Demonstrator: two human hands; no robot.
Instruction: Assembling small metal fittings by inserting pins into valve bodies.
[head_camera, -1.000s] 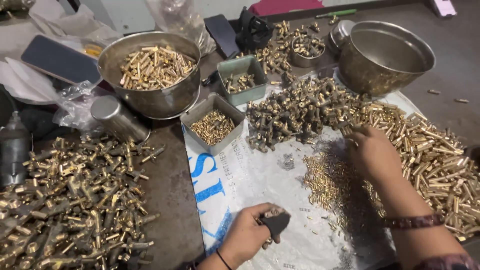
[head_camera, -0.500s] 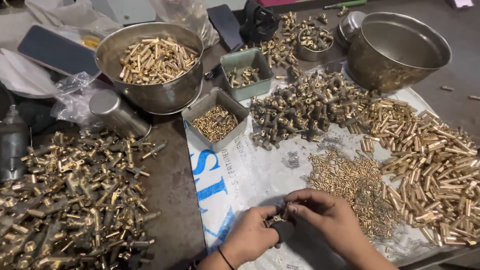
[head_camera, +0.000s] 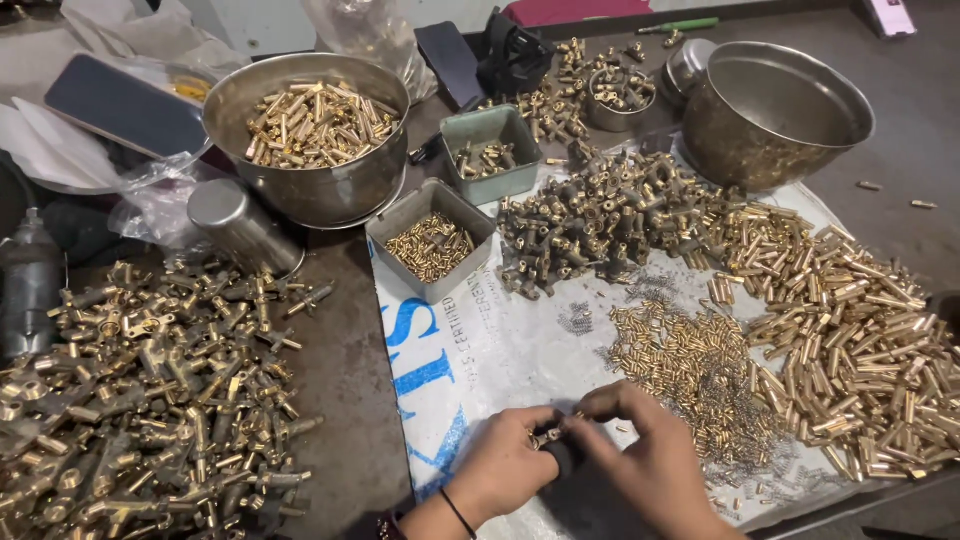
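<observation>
The small brass part (head_camera: 548, 436) is mostly hidden between both hands. At seven o'clock, the fittings pile (head_camera: 140, 400) runs off the frame's edge.

Even, fairly bright light falls from above, so shadows stay short and soft under the brass heaps. Glare glints off the steel bowl (head_camera: 310, 130) and the empty pot (head_camera: 775, 105). Focus is sharp mid-frame; the hands at the bottom edge blur slightly.

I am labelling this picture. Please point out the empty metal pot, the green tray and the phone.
empty metal pot (head_camera: 745, 150): head view, on its outer wall.
green tray (head_camera: 500, 185): head view, on its front wall.
phone (head_camera: 122, 104): head view, middle of its dark screen.
</observation>
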